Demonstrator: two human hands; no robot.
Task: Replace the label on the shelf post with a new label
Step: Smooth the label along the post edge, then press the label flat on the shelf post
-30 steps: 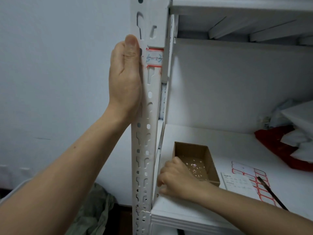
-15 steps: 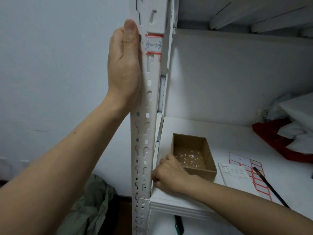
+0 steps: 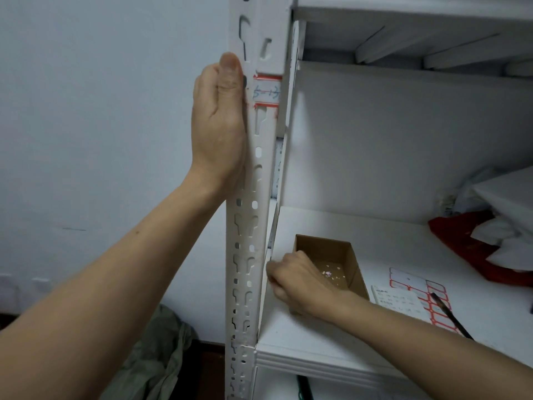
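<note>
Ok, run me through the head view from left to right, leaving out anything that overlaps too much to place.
left hand → post → box → label sheet → red cloth. The right hand and the pen are left out because they overlap the box and the sheet.

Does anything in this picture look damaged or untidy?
Yes. The label on the shelf post looks worn. Its red border is ragged, red shreds cling to the post just below it, and its blue writing is faint. Small paper scraps also lie scattered inside the cardboard box on the shelf.
</note>
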